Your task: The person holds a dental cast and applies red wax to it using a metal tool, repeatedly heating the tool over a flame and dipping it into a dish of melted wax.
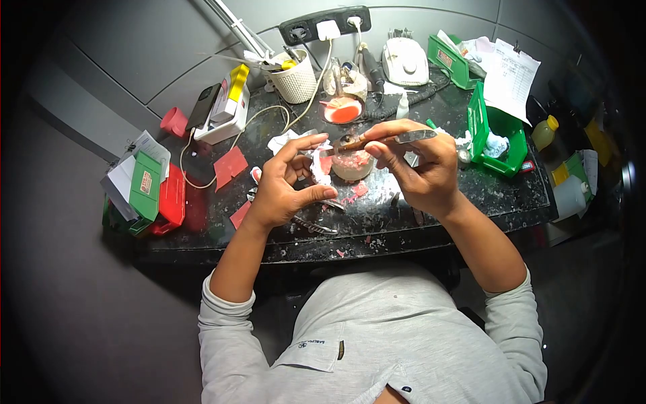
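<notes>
My left hand (286,176) grips a small white and pink piece (321,167) between thumb and fingers. A slim knife-like tool with a brown handle and metal ends (414,137) is pinched in my right hand (420,161), its tip reaching toward the piece. Between and just behind my hands stands a round glass burner (351,163) with pink bits around its body. Pink scraps (359,190) lie in front of the burner, and a metal instrument (315,225) rests on the black bench below my left hand.
Pink wax sheets (231,167) lie at the left, near green and red bins (145,190). Behind are a phone (203,106), a white pen cup (294,79), a red wax dish (342,111) and a white device (406,62). An open green bin (498,145) stands at the right.
</notes>
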Available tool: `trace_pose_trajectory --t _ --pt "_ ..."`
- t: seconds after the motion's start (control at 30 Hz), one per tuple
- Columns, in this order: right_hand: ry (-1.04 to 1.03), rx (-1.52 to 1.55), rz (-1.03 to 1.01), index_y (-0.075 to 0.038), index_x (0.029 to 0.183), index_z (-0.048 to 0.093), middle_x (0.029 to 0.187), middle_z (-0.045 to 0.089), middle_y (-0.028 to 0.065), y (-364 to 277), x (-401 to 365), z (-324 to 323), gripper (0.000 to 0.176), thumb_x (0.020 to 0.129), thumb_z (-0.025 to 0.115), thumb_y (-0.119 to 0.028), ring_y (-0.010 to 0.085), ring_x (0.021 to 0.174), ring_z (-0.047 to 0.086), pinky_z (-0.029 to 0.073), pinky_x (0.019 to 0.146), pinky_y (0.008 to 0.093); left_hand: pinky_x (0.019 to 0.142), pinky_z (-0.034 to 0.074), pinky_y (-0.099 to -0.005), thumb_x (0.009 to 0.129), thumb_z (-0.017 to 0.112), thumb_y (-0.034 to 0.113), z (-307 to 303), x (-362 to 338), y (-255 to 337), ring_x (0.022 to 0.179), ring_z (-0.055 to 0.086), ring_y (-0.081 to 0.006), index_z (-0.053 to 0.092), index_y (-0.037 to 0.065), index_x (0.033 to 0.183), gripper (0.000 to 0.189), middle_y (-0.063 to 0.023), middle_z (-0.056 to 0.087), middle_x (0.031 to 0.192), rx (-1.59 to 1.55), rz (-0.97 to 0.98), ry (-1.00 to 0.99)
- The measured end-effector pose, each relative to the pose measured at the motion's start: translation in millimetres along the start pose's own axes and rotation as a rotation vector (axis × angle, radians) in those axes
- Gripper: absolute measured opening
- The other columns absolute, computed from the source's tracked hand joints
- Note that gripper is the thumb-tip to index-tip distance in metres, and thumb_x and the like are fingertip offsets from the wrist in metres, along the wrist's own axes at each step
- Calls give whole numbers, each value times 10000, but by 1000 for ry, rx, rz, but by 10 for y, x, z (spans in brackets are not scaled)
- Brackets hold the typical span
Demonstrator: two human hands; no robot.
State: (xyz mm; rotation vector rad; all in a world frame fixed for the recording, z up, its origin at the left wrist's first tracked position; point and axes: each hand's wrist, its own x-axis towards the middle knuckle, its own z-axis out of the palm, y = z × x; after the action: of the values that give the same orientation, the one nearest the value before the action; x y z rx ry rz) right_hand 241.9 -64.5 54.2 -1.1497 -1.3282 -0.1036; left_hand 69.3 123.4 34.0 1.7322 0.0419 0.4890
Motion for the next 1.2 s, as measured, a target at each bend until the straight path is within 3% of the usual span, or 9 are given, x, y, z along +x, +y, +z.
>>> trace_pose_trajectory --t 0.07,0.6,0.7,0.73,0.83,0.97,1.03,1.1,1.2 --pt "-8 2 -6 32 998 745 952 768 90 24 -15 6 98 906 755 -3 95 717 724 555 630 228 981 534 -308 718 913 10 -4 -2 7 1120 609 -141 477 -37 1455 857 -115 552 1416 -28 -29 -19" --pt "21 -46 -75 30 989 745 907 763 87 32 17 -29 87 914 753 -14 84 668 681 524 587 220 979 517 -283 728 914 31 -33 1 -24 1101 586 -120 486 -31 1456 847 -88 544 1377 32 -2 -13" --pt "242 120 190 19 933 743 811 735 52 -5 68 -141 109 961 728 -85 59 645 632 481 548 208 1002 516 -297 750 891 15 -17 8 11 1137 592 -147 440 -28 1486 864 -102 539 1371 -22 -12 12" --pt "251 38 353 3 832 722 736 712 49 -58 132 -228 217 963 744 -168 49 615 599 447 525 215 1003 525 -310 764 877 -4 -13 9 17 1155 594 -166 422 -28 1493 859 -107 534 1344 -96 10 45" --pt "8 -261 671 1 653 632 561 626 47 193 161 -392 447 934 782 -313 63 523 556 433 488 283 1003 539 -330 782 845 -45 -30 23 11 1176 592 -185 386 -29 1508 860 -108 524 1308 -196 29 92" --pt "-188 -356 873 44 762 703 579 645 117 241 133 -404 426 927 774 -342 168 484 605 475 513 349 1024 539 -377 782 829 -40 -98 21 -28 1188 610 -241 374 -18 1475 829 -161 532 1321 -249 -11 99" --pt "-229 -427 821 42 794 711 630 665 147 199 119 -446 392 908 787 -325 222 542 633 491 555 368 1031 543 -442 784 837 4 -124 24 -57 1151 655 -307 371 20 1394 768 -228 562 1318 -265 28 114" --pt "-322 -557 709 38 857 727 733 703 207 137 93 -472 340 870 813 -291 330 657 687 523 639 407 1029 543 -452 783 840 9 -139 17 -55 1129 666 -312 370 28 1385 763 -227 574 1294 -290 22 119" --pt "-416 -581 555 3 870 734 802 719 204 -54 -113 -439 269 839 830 -246 361 745 709 542 687 437 953 587 -437 791 840 8 -151 22 -35 1053 691 -309 369 45 1368 746 -214 602 1226 -332 17 147"
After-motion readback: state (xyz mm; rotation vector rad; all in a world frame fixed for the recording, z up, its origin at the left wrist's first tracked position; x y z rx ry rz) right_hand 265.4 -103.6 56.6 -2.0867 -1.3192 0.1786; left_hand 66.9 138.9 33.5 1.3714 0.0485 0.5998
